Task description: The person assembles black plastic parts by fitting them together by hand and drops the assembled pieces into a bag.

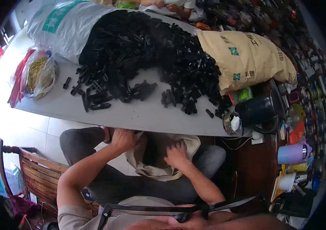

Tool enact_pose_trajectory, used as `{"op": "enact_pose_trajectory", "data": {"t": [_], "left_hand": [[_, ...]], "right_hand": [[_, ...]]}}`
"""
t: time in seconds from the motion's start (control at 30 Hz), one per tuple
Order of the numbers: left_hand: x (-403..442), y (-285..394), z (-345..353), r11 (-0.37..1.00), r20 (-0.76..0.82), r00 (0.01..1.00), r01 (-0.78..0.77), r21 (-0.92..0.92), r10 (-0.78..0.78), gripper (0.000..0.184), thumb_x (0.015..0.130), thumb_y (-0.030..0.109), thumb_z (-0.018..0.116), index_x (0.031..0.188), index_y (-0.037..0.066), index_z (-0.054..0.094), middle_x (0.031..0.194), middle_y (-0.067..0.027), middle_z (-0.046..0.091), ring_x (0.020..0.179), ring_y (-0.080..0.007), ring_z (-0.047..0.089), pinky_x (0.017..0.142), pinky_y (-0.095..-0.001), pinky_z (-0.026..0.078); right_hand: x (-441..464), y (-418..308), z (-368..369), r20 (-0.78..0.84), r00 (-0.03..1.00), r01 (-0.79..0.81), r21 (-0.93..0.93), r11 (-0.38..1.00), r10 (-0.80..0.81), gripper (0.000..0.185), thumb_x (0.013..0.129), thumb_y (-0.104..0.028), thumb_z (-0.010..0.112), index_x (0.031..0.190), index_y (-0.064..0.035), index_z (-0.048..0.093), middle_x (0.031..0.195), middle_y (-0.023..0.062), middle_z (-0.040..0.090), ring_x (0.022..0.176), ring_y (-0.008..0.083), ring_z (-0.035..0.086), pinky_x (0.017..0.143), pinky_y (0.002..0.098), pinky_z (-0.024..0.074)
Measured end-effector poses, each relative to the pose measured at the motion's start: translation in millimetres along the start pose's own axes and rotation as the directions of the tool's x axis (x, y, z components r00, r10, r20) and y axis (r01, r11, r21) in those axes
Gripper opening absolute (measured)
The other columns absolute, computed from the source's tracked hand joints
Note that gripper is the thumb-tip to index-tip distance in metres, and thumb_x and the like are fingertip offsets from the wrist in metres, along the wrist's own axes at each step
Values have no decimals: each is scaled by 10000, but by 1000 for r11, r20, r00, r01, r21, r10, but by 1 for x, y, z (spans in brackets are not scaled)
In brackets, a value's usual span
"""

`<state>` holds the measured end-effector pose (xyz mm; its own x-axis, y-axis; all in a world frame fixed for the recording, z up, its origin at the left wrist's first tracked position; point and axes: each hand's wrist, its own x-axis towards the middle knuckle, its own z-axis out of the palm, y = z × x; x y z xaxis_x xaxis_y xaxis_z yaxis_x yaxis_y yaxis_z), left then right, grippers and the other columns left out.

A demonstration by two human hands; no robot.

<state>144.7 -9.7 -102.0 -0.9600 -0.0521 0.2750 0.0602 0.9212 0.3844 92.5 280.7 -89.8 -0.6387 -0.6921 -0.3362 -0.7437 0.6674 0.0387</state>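
An open cloth-like sack point(153, 171) rests on my lap below the table edge, with a dark inside. My left hand point(124, 140) is at the sack's left rim, right by the table edge. Its fingers look curled, but what they hold is hidden. My right hand point(177, 154) lies over the sack's right inner side with its fingers apart, and nothing shows in it. On the grey table point(132, 117) in front of me, a large heap of small black plastic clip-like parts point(120, 50) spreads toward the edge.
A white plastic sack point(65, 28) lies at the back left, a tan printed sack point(247, 57) at the right. Near the right edge stand a black kettle-like container point(257, 109) and a jar point(232, 122). A wooden chair point(40, 165) is at left. Another person's hands point(172, 7) show at the far side.
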Motion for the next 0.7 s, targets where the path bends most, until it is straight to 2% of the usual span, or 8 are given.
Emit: {"op": "enact_pose_trajectory", "data": {"t": [0.17, 0.4, 0.5, 0.53, 0.57, 0.6, 0.67, 0.7], "left_hand": [[5, -17, -15, 991, 141, 990, -26, 133, 7, 400, 935, 333, 681, 1212, 50, 740, 1191, -171, 732, 1092, -381, 692, 954, -531, 512], [3, 4, -24, 988, 157, 984, 65, 141, -87, 391, 903, 269, 702, 1214, 31, 705, 1206, -197, 700, 1132, -399, 669, 966, -532, 521], [-24, 36, -22, 985, 99, 985, -148, 91, 139, 377, 864, 270, 724, 1127, 2, 684, 1153, -232, 687, 1130, -419, 664, 981, -541, 515], [-28, 44, -17, 982, 309, 933, -167, -85, 185, 380, 834, 257, 734, 1086, -17, 654, 1106, -242, 686, 1128, -441, 664, 1012, -543, 502], [-30, 47, -12, 959, 369, 893, -191, -211, 259, 346, 840, 250, 722, 1071, -4, 675, 1099, -236, 689, 1092, -442, 678, 986, -548, 521], [-31, 48, -5, 920, 412, 847, -202, -336, 337, 315, 847, 243, 711, 1056, 8, 696, 1093, -230, 691, 1056, -442, 692, 960, -552, 540], [-33, 26, 29, 950, 645, 697, -243, -198, 313, 342, 872, 260, 673, 1102, 8, 689, 1039, -217, 734, 1027, -414, 728, 883, -537, 578], [-35, 11, 45, 950, 747, 601, -282, -134, 284, 356, 884, 268, 654, 1126, 8, 685, 1013, -211, 756, 1013, -400, 746, 845, -529, 597]], "right_hand": [[-33, -6, -18, 265, 941, -213, -15, 977, 209, 640, 928, -540, 694, 1265, 3, 718, 1265, 212, 704, 1291, 425, 577, 1168, 616, 308], [-15, -48, 44, -36, 998, 40, -51, 998, -41, 439, 942, -391, 666, 1129, -1, 742, 1160, 206, 715, 1183, 377, 632, 1176, 613, 326], [-2, -71, 40, -117, 982, 167, 153, 974, -150, 390, 936, -353, 659, 1071, 2, 746, 1074, 194, 731, 1150, 376, 648, 1174, 562, 356], [4, -79, 32, -111, 976, 208, 218, 953, -188, 387, 936, -345, 657, 1065, 8, 746, 1074, 195, 734, 1149, 375, 652, 1173, 547, 364], [13, -82, 24, 196, 950, 180, 297, 938, -245, 361, 944, -299, 648, 1134, -8, 746, 1186, 246, 716, 1230, 410, 622, 1130, 549, 422], [17, -81, 12, 315, 911, 179, 284, 942, -268, 374, 948, -312, 642, 1142, -12, 753, 1203, 246, 717, 1237, 413, 620, 1110, 558, 438], [22, -75, -3, 535, 790, 193, 247, 950, -299, 400, 954, -338, 630, 1157, -20, 765, 1238, 246, 717, 1252, 420, 617, 1072, 575, 470], [21, -71, 10, 439, 872, 165, 159, 974, -219, 417, 969, -379, 615, 1126, -30, 781, 1181, 232, 737, 1191, 415, 650, 1067, 571, 476]]}}
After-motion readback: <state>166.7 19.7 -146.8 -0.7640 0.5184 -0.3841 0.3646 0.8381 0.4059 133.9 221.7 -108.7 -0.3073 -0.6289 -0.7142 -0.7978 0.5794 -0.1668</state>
